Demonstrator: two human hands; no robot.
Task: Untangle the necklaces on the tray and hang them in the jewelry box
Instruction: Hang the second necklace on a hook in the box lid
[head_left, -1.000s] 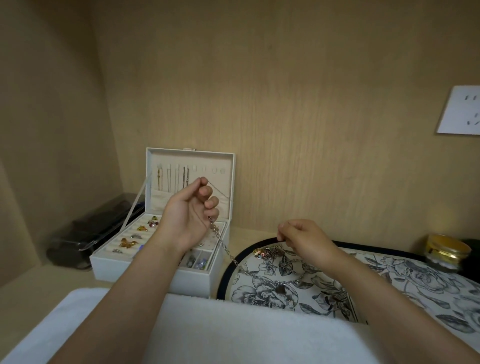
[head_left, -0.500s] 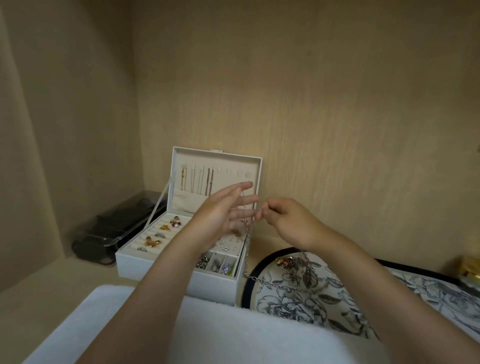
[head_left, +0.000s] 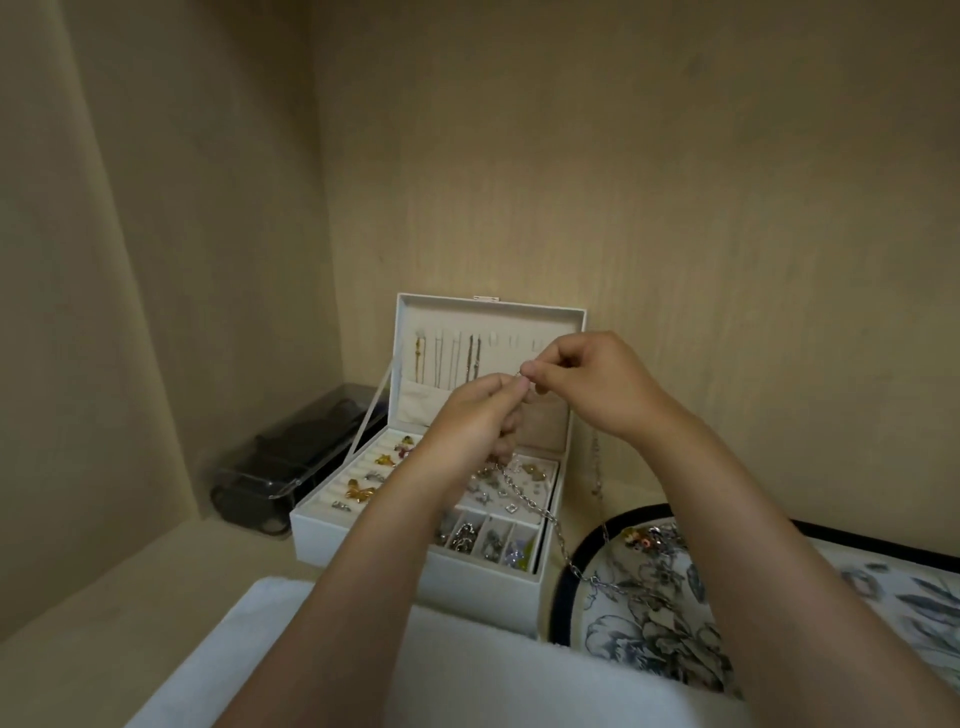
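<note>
Now left hand (head_left: 467, 421) back on chain (head_left: 540, 512).

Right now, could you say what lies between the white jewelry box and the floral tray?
In the head view, a silver link chain crosses that gap.

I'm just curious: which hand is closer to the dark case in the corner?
Left. The left hand, raised before the box, is right of the case; the right hand sits even farther right. Both pinch the necklace.

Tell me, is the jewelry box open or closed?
Open: the jewelry box has its lid standing upright, showing hung chains inside.
</note>
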